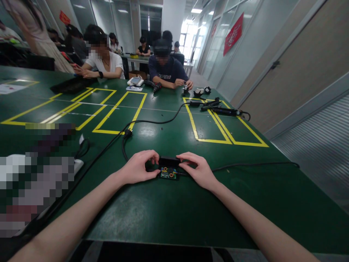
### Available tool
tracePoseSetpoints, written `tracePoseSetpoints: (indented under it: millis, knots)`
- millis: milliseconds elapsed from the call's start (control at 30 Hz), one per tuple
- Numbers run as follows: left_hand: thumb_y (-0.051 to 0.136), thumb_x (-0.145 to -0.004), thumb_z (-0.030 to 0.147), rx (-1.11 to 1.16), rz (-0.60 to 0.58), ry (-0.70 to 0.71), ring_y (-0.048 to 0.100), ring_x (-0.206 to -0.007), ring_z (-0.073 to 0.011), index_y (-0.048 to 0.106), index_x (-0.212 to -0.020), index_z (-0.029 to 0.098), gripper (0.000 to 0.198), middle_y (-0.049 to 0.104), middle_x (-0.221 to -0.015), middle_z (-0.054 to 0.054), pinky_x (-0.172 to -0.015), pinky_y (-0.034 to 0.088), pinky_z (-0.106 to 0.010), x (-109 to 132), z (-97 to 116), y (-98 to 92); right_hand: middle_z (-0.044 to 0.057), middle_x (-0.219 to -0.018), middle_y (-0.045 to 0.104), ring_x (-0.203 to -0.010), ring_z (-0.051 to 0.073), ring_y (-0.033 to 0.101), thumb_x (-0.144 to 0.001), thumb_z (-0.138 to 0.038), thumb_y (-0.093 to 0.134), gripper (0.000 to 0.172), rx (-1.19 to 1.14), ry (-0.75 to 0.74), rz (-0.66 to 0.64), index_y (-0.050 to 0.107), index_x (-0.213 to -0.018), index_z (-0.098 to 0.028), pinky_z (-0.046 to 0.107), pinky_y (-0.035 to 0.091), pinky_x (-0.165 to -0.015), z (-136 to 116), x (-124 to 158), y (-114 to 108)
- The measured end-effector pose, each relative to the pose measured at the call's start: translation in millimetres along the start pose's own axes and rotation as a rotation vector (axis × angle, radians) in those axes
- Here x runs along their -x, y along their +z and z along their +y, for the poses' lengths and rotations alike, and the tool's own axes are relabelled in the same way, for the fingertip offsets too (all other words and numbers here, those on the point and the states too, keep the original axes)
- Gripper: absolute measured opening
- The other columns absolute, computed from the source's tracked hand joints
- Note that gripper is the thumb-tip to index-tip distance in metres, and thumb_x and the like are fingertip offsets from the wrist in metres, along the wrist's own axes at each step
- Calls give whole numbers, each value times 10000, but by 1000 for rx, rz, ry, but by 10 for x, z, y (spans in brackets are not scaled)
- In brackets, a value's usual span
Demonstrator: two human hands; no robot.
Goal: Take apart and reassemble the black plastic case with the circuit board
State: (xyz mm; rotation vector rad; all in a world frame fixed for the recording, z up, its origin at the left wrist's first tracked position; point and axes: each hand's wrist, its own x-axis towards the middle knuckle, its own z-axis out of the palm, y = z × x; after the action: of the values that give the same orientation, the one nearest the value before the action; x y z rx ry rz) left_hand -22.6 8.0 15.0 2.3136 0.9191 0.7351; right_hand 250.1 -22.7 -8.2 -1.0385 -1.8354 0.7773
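An opened power adapter lies on the green table straight in front of me. Its black plastic casing stands behind a bare circuit board with copper coils and other small parts. My left hand is closed at the left end, fingertips on the casing and thumb beside the board's edge. At the right end my right hand pinches the casing between thumb and fingers. One black cord runs off to the right from the adapter. A plug on another black cord lies beyond my left hand.
Yellow tape rectangles mark the green table. A long black cable crosses it towards black devices at the far right. Across the table, a person handles a small part near a power drill. Blurred items cover the left side.
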Motion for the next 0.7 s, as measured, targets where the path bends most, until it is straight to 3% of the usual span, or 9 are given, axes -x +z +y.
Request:
tracePoseSetpoints:
  millis: [200,400,700]
  knots:
    - [712,-787,284,-17,-7,-29,639,-783,-161,599,-911,204,186,673,-857,4,-758,511,-284,0,14,-5,95,-1089,760,-983,222,734,-986,-269,633,204,121,-110,-13,779,-1124,-237,386,638,-875,-37,14,-3]
    - [723,-786,263,-14,8,-3,655,-794,-163,605,-936,206,199,687,-873,2,-770,526,-285,9,16,-3,97,-1080,763,-924,214,737,-988,-266,626,212,121,-123,-3,778,-1132,-237,374,649,-824,-60,18,-6]
    - [719,-793,259,-24,13,13,651,-768,-156,609,-916,205,174,684,-855,6,-763,518,-280,14,23,-10,98,-1067,776,-972,218,746,-976,-187,625,208,182,-248,-41,747,-1140,-226,385,631,-893,-88,23,-42]
